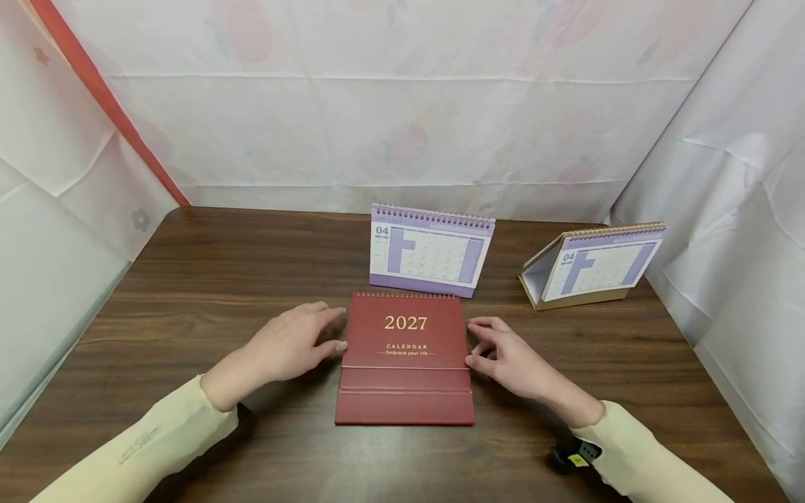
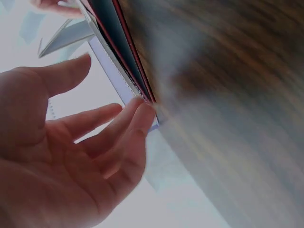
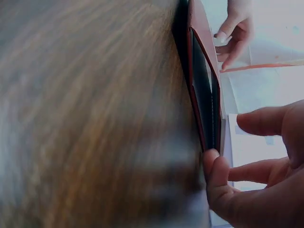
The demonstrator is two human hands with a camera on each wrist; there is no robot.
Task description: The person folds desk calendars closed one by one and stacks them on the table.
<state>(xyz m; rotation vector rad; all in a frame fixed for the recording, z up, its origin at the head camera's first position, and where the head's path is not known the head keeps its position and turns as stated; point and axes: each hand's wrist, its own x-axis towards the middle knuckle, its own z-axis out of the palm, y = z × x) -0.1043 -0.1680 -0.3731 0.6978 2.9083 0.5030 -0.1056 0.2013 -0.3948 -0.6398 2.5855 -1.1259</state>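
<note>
A dark red 2027 desk calendar point(image 1: 406, 377) lies nearly flat in front of me, its spiral binding along the far edge. At its left side is my left hand point(image 1: 295, 342), fingers relaxed and thumb apart; in the left wrist view the fingertips point(image 2: 145, 111) meet the calendar's corner by the binding. My right hand point(image 1: 512, 356) is at the right side, fingers loosely bent. The right wrist view shows its fingertips point(image 3: 211, 159) touching the edge of the red cover point(image 3: 202, 28), with a gap visible between the cover's layers. Neither thumb presses on the cover.
Directly behind the red calendar a purple and white desk calendar point(image 1: 430, 251) stands upright, open at 04. A similar calendar point(image 1: 604, 265) on a tan stand is at the back right. The brown wooden table point(image 1: 251, 265) ends at white patterned curtains point(image 1: 402, 105).
</note>
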